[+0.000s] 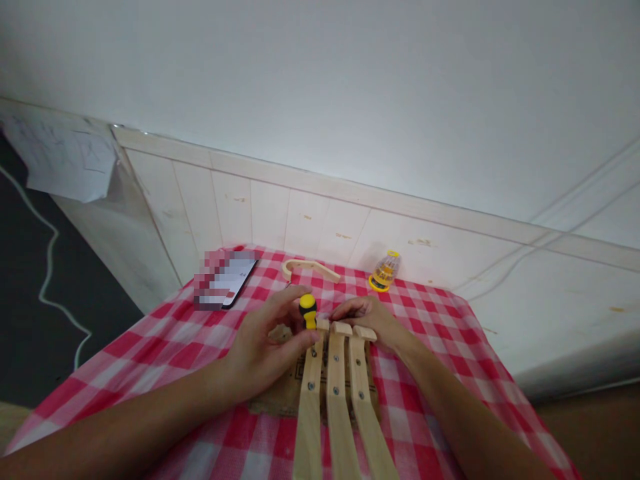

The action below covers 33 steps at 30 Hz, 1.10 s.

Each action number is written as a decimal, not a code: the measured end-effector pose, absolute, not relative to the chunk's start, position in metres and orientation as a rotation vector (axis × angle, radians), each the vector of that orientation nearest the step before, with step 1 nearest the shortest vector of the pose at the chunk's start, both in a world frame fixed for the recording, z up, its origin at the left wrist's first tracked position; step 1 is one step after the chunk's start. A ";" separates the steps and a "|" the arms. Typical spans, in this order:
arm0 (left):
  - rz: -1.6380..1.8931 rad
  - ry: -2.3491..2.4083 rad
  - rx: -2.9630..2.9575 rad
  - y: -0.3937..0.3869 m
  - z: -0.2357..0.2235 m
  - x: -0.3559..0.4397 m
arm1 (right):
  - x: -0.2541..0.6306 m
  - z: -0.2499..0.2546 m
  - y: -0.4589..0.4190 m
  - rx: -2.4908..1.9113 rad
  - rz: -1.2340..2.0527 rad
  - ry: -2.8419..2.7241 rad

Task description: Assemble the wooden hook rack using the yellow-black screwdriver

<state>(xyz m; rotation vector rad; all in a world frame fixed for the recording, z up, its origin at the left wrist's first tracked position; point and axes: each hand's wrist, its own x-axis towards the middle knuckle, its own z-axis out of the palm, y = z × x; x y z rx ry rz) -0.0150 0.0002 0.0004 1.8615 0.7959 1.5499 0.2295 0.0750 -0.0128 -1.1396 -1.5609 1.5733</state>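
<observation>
My left hand [267, 340] is closed around a short yellow-and-black screwdriver [309, 310], its handle standing up between thumb and fingers. The screwdriver's tip is hidden. Just right of it, three pale wooden strips [337, 393] with raised far ends lie side by side, each showing two screws. They rest on a brown board [280, 397] with dark printed marks. My right hand [373, 320] reaches in behind the strips' far ends, fingers bent together close to the left strip's end. What those fingers pinch, if anything, is too small to make out.
A curved wooden hook [310, 267] lies at the back of the red-and-white checked cloth [420, 400]. To its right stands a yellow-capped, clear bit holder [385, 272]. A phone [235, 280] lies at the back left. A white panelled wall [270, 213] borders the table's far side.
</observation>
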 end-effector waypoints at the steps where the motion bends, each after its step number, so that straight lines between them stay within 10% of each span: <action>1: 1.554 0.787 1.868 0.001 0.000 -0.015 | 0.230 -0.013 0.075 -1.138 1.576 -1.562; 33: 1.568 0.769 1.945 0.007 0.007 -0.021 | 0.228 -0.010 0.071 -1.139 1.641 -1.500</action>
